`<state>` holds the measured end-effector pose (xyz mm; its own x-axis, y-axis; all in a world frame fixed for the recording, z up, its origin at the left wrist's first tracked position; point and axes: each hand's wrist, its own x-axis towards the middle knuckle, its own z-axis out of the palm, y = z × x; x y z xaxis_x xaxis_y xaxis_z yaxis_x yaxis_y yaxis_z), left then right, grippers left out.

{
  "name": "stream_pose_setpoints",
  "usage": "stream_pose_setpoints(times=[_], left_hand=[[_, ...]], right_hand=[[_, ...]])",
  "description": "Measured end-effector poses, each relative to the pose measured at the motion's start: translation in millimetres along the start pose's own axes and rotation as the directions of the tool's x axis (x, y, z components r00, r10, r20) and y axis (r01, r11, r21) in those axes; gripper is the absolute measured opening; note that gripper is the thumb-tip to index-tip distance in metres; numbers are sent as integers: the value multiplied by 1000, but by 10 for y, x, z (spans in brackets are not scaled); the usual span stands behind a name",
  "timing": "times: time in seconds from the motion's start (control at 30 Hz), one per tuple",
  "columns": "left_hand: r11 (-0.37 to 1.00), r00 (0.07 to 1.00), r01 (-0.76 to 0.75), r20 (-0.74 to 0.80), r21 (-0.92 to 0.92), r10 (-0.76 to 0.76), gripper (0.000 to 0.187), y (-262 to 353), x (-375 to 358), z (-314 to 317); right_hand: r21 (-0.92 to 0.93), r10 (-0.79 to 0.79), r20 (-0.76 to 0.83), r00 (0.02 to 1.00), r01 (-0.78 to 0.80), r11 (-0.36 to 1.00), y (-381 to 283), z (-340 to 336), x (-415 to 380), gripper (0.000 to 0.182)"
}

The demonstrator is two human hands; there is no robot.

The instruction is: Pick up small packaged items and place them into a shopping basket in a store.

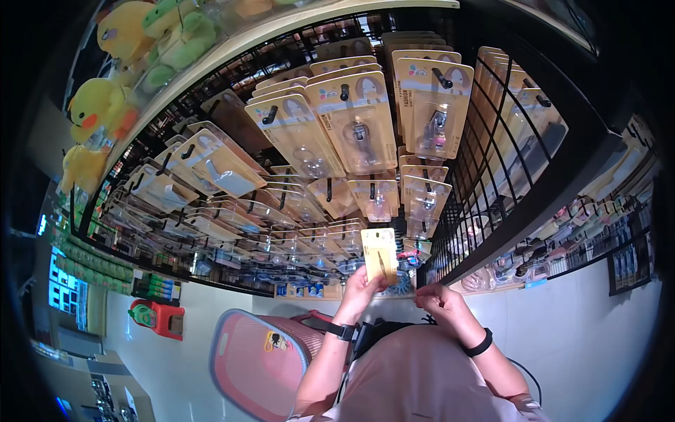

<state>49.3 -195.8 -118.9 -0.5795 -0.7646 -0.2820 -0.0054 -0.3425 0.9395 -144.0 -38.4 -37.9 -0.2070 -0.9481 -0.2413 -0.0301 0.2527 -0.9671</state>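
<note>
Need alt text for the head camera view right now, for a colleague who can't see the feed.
The person's left hand holds up a yellow carded packet before a black wire rack hung with rows of similar blister packs; the right hand is curled beside it, apparently empty. A pink basket sits below, and plush ducks fill the upper left shelf.

L hand holds yellow card pack – R hand closed beside rack.

"FASHION" seems to run down the edge of one hanging card; other print is too small.
</note>
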Motion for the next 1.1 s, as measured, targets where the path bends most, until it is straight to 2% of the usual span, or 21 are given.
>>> stream_pose_setpoints(times=[0.1, 0.2, 0.27, 0.4, 0.57, 0.63, 0.73, 0.83, 0.87, 0.97, 1.0, 1.1], left_hand=[[999, 999, -19, 43, -42, 21, 23, -22, 108, -18], [996, 992, -83, 88, -42, 87, 23, 51, 222, -16], [989, 991, -85, 95, -122, 97, 24, 45, 333, -16], [990, 993, -73, 87, -122, 84, 26, -29, 608, -66], [944, 996, 56, -42, -326, -74, 23, -187, 937, -56], [863, 995, 48, -47, -502, -83, 29, -315, 1003, -60], [780, 977, 80, -108, -621, -186, 35, -426, 895, -16], [771, 975, 134, -56, -623, -215, 40, -489, 688, -6], [788, 978, 108, -78, -606, -194, 38, -527, 578, 17], [876, 981, 59, -134, -478, -139, 35, -611, 317, -13], [894, 966, 76, -190, -441, -175, 32, -557, 200, 28], [934, 973, 97, -165, -343, -162, 35, -719, -86, -11]], right_hand=[[109, -19, -15, 1000, 21, 994, 97, 55, 8, 27], [50, -61, -17, 998, 62, 997, 226, 118, 54, 23], [97, -9, -30, 1000, 12, 995, 201, 198, 37, 21], [105, 48, -31, 998, -45, 994, 193, 253, -9, 19], [106, 72, -30, 997, -68, 992, 167, 269, -91, 20], [84, 86, -28, 996, -84, 993, 172, 260, -136, 20], [70, 84, -34, 996, -81, 994, 197, 236, -181, 21], [62, 83, -36, 996, -81, 995, 233, 205, -234, 21], [58, 81, -31, 996, -80, 995, 240, 199, -245, 21], [90, 62, -20, 998, -60, 994, 273, 191, -286, 21], [91, 61, -16, 998, -59, 994, 277, 190, -295, 20], [72, 53, 19, 998, -54, 996, 292, 194, -317, 20]])
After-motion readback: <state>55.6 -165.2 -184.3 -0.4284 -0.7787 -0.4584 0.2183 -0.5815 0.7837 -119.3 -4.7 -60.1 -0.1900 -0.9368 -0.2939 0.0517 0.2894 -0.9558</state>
